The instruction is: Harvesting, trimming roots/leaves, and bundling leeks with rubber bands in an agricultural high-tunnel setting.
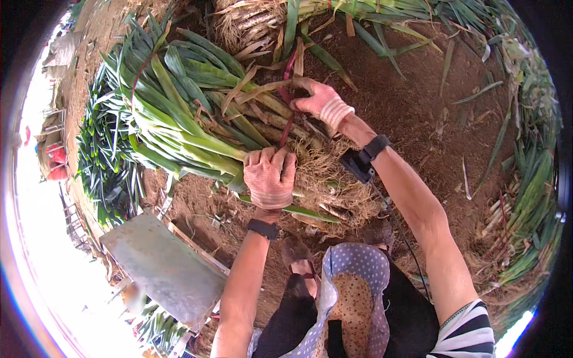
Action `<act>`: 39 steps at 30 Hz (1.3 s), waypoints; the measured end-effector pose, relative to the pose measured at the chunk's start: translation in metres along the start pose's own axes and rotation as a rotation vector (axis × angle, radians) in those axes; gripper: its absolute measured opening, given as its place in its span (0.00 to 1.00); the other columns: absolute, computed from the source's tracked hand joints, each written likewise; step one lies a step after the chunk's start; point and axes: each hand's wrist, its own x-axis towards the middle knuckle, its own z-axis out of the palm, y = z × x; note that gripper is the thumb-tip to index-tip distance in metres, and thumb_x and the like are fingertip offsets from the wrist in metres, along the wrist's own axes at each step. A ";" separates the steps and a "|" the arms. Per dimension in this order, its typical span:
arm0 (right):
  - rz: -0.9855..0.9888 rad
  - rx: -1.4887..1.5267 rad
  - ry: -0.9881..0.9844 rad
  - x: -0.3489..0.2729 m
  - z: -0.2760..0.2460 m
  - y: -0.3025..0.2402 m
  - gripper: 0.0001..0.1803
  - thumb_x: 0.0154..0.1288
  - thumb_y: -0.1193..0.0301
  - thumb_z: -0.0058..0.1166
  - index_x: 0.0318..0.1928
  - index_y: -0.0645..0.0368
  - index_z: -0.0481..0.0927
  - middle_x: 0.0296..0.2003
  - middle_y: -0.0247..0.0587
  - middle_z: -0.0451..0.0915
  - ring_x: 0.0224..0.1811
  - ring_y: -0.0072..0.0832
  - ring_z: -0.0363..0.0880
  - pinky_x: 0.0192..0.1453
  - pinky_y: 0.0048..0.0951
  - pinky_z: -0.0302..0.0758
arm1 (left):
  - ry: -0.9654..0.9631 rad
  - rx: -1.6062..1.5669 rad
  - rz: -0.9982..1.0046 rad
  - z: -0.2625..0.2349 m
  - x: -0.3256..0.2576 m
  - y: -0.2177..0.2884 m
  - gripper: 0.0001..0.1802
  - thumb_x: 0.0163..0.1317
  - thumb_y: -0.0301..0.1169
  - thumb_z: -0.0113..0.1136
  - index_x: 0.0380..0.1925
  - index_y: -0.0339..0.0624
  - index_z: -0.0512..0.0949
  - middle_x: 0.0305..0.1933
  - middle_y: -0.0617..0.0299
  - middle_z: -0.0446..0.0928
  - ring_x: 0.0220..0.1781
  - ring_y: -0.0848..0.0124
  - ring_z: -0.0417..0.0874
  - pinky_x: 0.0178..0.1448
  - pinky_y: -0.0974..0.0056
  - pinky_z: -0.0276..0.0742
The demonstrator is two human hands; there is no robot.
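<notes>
Two gloved hands are seen, both at one bundle of leeks [197, 122] laid on the bare brown soil [427, 119] in front of the person's feet. The stalks are too many and too overlapped to be counted. The bundle's long axis is set diagonally: the green leaf tips are pointed to the upper left, and the pale roots [334, 179] are pointed to the lower right, toward the feet. One red strap [287, 128] is laid across the stalks near the root end, crosswise to that axis.

By the right hand [316, 101] the upper part of the strap is grasped, with the fingers bent round it. The left hand [270, 179] is placed over the near side of the bundle, its fingers curled down at the strap's lower part; whether the strap is gripped there cannot be told, as the fingertips are hidden.

Two black wristbands [262, 228] are worn, one on each wrist, and one small black box [357, 166] is seen just beside the right one. One other bundle [250, 27] is laid at the top, its roots pointed left and its leaves right. More leeks [534, 191] are lined along the right rim, their bundles not clearly countable. One grey metal panel [164, 265] is seen at the lower left, and one dotted apron [373, 259] is worn between two shoes.
</notes>
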 end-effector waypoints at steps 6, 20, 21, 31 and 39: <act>-0.049 -0.225 -0.027 0.014 0.011 -0.012 0.36 0.44 0.63 0.61 0.55 0.65 0.69 0.48 0.57 0.75 0.51 0.46 0.74 0.54 0.34 0.71 | 0.004 0.018 -0.020 -0.001 -0.001 -0.002 0.05 0.51 0.30 0.59 0.27 0.41 0.77 0.30 0.56 0.74 0.34 0.55 0.72 0.41 0.53 0.67; 0.299 -0.578 -0.263 0.048 0.008 -0.020 0.34 0.46 0.55 0.64 0.49 0.67 0.73 0.39 0.51 0.80 0.39 0.37 0.80 0.39 0.36 0.79 | 0.000 0.008 -0.011 0.002 -0.002 -0.005 0.08 0.53 0.35 0.58 0.29 0.44 0.78 0.30 0.59 0.74 0.34 0.58 0.72 0.43 0.55 0.66; 0.243 -0.673 -0.250 0.048 0.009 -0.017 0.29 0.47 0.56 0.63 0.44 0.67 0.76 0.36 0.48 0.80 0.40 0.35 0.80 0.41 0.36 0.79 | 0.010 0.017 -0.009 0.001 -0.003 -0.006 0.08 0.53 0.35 0.58 0.29 0.44 0.78 0.29 0.59 0.73 0.34 0.58 0.72 0.43 0.55 0.66; 0.201 0.565 -0.103 -0.005 0.018 -0.015 0.07 0.57 0.71 0.55 0.33 0.62 0.76 0.22 0.30 0.74 0.21 0.20 0.70 0.21 0.24 0.66 | -0.020 -0.013 -0.066 -0.003 -0.004 -0.008 0.07 0.53 0.32 0.58 0.30 0.41 0.78 0.31 0.56 0.75 0.34 0.56 0.72 0.42 0.53 0.67; 0.256 0.473 0.138 -0.083 -0.008 -0.083 0.10 0.61 0.68 0.51 0.39 0.61 0.76 0.20 0.28 0.73 0.14 0.11 0.61 0.14 0.14 0.56 | 0.000 -0.022 -0.009 0.002 -0.003 -0.006 0.06 0.53 0.34 0.57 0.28 0.45 0.77 0.30 0.58 0.73 0.35 0.57 0.72 0.43 0.54 0.66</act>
